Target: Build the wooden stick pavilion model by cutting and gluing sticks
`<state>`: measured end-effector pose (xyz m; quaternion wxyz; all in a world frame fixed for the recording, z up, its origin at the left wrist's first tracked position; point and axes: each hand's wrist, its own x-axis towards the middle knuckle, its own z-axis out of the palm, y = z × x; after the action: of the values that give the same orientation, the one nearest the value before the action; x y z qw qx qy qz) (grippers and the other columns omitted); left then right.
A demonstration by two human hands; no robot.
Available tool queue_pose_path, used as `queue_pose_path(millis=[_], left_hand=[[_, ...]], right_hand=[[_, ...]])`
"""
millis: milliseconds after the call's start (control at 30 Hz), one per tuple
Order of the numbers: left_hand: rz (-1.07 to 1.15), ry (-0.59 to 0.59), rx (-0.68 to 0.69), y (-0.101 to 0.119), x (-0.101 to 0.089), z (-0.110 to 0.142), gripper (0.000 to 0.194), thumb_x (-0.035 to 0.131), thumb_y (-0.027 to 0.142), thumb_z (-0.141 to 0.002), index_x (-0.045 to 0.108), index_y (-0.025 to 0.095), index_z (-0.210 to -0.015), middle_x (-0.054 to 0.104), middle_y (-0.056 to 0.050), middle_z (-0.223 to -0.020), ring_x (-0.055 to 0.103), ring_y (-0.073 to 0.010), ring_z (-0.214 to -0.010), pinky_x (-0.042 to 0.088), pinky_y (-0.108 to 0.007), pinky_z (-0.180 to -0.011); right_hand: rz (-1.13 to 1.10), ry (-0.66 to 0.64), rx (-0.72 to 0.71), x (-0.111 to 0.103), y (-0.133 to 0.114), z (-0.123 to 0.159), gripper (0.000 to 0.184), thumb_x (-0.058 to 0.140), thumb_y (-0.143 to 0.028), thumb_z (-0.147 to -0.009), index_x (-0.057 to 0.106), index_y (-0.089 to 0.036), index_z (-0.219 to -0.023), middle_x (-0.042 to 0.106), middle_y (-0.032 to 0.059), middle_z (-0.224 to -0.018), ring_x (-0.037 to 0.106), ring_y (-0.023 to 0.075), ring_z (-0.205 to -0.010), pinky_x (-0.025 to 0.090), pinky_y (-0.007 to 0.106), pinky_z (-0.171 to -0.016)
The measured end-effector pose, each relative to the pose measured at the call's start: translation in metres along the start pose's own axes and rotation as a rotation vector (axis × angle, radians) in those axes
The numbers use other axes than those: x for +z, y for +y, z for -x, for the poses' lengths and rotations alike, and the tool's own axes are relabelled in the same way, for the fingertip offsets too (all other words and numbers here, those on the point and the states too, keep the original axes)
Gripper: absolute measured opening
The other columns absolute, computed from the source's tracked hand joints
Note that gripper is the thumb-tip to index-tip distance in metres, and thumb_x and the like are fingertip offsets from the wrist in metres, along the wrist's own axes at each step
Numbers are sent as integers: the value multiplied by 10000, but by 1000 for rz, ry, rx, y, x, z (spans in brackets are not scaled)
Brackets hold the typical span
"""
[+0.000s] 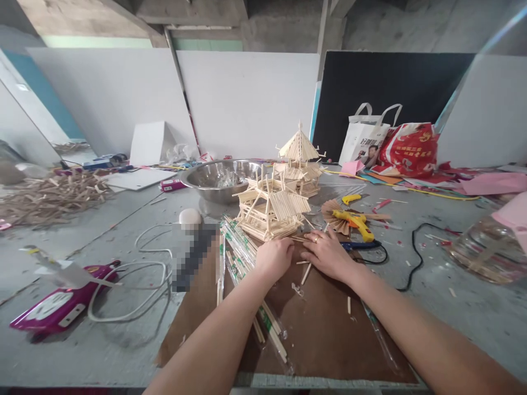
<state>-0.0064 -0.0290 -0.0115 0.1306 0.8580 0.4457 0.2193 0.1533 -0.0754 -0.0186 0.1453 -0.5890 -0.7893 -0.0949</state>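
Note:
My left hand point(274, 258) rests on the brown board point(325, 329), fingers curled under, just in front of a small pavilion built of wooden sticks point(269, 206). My right hand point(327, 253) lies flat beside it, fingers spread toward a loose stick point(306, 272); a ring shows on one finger. I cannot see anything held in either hand. A taller stick pavilion point(300, 159) stands behind the first. Wrapped chopsticks point(241, 258) lie in a bundle left of my left hand.
A steel bowl point(220, 178) sits behind the models. A yellow glue gun point(354, 222) with a black cord lies to the right, near a clear glass jar point(480, 249). A pink device point(61, 304) with white cable is at left, a heap of stick scraps point(49, 195) beyond. Bags point(407, 148) stand at the back.

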Motion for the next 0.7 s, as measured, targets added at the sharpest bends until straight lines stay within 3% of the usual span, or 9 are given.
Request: queue_pose_path(millis=[133, 233, 333, 400, 533, 700], left_hand=[[120, 95, 1, -1, -6, 0, 177, 454, 268, -716, 613, 237, -644, 607, -26, -640, 530, -161, -620, 329, -228, -568], [208, 128, 10, -1, -9, -1, 179, 465, 252, -702, 598, 216, -587, 566, -7, -557, 480, -131, -532, 302, -216, -527], [359, 88, 31, 0, -11, -2, 172, 490, 258, -680, 595, 188, -563, 541, 8, -516, 441, -110, -501, 294, -205, -504], [503, 47, 20, 0, -14, -4, 173, 521, 282, -654, 594, 173, -542, 523, 19, -495, 429, -103, -502, 299, -195, -493], [753, 22, -129, -3, -20, -7, 212, 546, 346, -633, 599, 162, -541, 442, 42, -419, 378, -83, -444, 282, -178, -438], [837, -2, -178, -2, -24, -8, 198, 571, 322, -623, 594, 156, -518, 469, 37, -424, 371, -70, -415, 270, -173, -408]], right_hand=[[-121, 28, -15, -6, -2, 2, 254, 417, -299, -803, 609, -172, -910, 605, 73, -984, 467, 192, -967, 291, 363, -857], [-219, -49, -118, -19, -17, 1, 246, 405, -285, -808, 619, -172, -855, 639, 51, -833, 529, 159, -815, 362, 282, -752], [-209, -180, -208, -32, -41, -4, 231, 418, -271, -790, 628, -176, -803, 644, 60, -796, 559, 164, -751, 376, 271, -686], [-165, -236, -195, -36, -58, -9, 264, 411, -293, -785, 635, -156, -779, 647, 89, -774, 574, 188, -731, 383, 284, -655], [-94, -286, -156, -31, -86, -20, 338, 408, -370, -765, 639, -129, -820, 647, 136, -800, 584, 252, -742, 408, 327, -634], [-153, -373, -49, -17, -100, -28, 269, 411, -153, -720, 625, -77, -864, 627, 190, -855, 576, 278, -785, 415, 353, -668]])
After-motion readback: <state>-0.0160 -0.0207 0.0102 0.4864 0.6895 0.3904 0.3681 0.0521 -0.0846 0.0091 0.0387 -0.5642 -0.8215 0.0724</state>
